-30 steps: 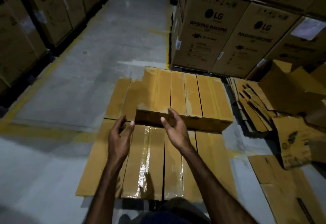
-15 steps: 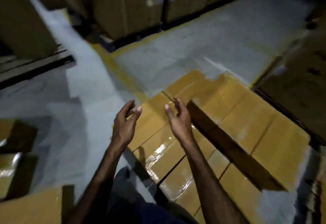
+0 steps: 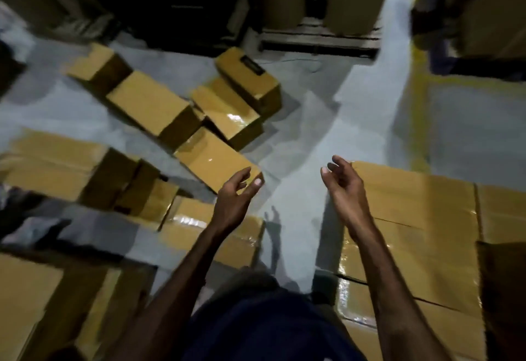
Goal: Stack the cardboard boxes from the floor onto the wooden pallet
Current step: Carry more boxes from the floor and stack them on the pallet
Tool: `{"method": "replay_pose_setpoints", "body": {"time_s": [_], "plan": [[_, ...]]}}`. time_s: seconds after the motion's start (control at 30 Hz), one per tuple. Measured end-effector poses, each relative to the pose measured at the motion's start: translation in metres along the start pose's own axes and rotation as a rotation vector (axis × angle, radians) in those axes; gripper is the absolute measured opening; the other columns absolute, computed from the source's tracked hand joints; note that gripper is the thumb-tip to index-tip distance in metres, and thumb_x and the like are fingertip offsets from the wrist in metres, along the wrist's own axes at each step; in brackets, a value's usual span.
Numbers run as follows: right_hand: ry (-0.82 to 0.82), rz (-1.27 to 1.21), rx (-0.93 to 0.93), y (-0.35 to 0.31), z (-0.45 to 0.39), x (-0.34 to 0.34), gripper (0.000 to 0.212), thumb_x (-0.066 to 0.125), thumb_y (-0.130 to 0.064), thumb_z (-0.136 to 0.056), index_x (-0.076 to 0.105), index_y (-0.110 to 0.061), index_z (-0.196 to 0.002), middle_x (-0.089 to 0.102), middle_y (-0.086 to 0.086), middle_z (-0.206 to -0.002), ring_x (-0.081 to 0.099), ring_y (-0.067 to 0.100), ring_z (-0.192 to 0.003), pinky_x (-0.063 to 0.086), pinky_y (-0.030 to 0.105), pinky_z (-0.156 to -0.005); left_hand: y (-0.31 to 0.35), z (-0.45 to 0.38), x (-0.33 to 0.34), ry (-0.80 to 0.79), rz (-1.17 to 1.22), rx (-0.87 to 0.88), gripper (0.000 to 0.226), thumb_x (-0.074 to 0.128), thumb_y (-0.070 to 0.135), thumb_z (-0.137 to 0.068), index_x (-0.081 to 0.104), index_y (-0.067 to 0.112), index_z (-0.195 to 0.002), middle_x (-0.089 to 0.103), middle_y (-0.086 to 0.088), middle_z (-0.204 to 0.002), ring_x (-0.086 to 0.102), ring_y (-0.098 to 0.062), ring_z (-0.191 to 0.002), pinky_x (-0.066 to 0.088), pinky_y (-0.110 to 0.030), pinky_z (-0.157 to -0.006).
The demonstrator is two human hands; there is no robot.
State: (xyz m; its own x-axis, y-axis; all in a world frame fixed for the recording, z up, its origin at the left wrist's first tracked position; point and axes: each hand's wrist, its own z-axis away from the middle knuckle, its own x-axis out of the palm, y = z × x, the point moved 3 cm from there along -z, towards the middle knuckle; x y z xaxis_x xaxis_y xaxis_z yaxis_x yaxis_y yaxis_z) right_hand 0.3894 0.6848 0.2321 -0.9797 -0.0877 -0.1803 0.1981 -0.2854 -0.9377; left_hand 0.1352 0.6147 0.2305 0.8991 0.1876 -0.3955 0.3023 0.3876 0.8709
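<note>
Right, head view only: both hands were up and empty, left hand (image 3: 237,195) and right hand (image 3: 343,187) with fingers loosely apart, no grip on anything. Loose cardboard boxes (image 3: 148,104) lay scattered on the grey floor (image 3: 307,138) ahead; the nearest box (image 3: 210,158) sat just past the left fingertips. The stacked boxes (image 3: 412,218) lay at right, pallet itself hidden underneath. Likely step: reach for the nearest one. Best done with a hand on each short end, lifted level, then set flush against the stacked row.
</note>
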Motion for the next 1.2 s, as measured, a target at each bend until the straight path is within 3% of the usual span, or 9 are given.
{"method": "replay_pose_setpoints", "body": {"time_s": [0.23, 0.37, 0.73, 1.03, 1.2], "plan": [[-0.231, 0.218, -0.04, -0.014, 0.03, 0.073, 0.058, 0.065, -0.048, -0.101, 0.049, -0.033, -0.154, 0.056, -0.003, -0.153, 0.052, 0.016, -0.14, 0.046, 0.047, -0.116, -0.076, 0.035, -0.067, 0.169, 0.095, -0.085, 0.076, 0.063, 0.07, -0.089, 0.053, 0.03, -0.153, 0.057, 0.007, -0.152, 0.059, -0.012, -0.132, 0.052, -0.049, -0.109], [-0.285, 0.323, -0.061, -0.018, 0.042, 0.125, 0.059, 0.063, -0.051, -0.102, 0.047, -0.033, -0.155, 0.055, -0.003, -0.154, 0.052, 0.018, -0.14, 0.047, 0.049, -0.115, -0.114, 0.05, -0.098, 0.246, 0.187, -0.132, 0.06, 0.068, 0.053, -0.098, 0.056, 0.028, -0.151, 0.06, 0.006, -0.148, 0.059, -0.007, -0.129, 0.052, -0.044, -0.11], [-0.449, 0.483, -0.074, -0.012, 0.069, 0.263, 0.059, 0.063, -0.049, -0.102, 0.047, -0.029, -0.156, 0.056, 0.0, -0.153, 0.055, 0.019, -0.138, 0.047, 0.048, -0.115, -0.205, 0.068, -0.197, 0.311, 0.263, -0.226, 0.057, 0.068, 0.044, -0.101, 0.053, 0.024, -0.153, 0.058, -0.002, -0.151, 0.057, -0.02, -0.134, 0.049, -0.044, -0.111], [-0.648, 0.579, -0.071, -0.007, 0.052, 0.347, 0.058, 0.064, -0.042, -0.104, 0.048, -0.023, -0.156, 0.058, 0.004, -0.151, 0.056, 0.02, -0.136, 0.047, 0.042, -0.113, -0.249, 0.074, -0.206, 0.404, 0.368, -0.372, 0.06, 0.068, 0.042, -0.101, 0.051, 0.022, -0.155, 0.057, -0.005, -0.152, 0.056, -0.022, -0.134, 0.049, -0.044, -0.111], [-0.801, 0.655, -0.069, 0.011, 0.018, 0.384, 0.057, 0.064, -0.039, -0.104, 0.048, -0.02, -0.155, 0.057, 0.007, -0.151, 0.055, 0.021, -0.136, 0.046, 0.036, -0.107, -0.264, 0.07, -0.197, 0.513, 0.431, -0.529, 0.073, 0.071, 0.056, -0.092, 0.052, 0.023, -0.154, 0.059, -0.007, -0.149, 0.058, -0.026, -0.132, 0.052, -0.049, -0.108]]}}
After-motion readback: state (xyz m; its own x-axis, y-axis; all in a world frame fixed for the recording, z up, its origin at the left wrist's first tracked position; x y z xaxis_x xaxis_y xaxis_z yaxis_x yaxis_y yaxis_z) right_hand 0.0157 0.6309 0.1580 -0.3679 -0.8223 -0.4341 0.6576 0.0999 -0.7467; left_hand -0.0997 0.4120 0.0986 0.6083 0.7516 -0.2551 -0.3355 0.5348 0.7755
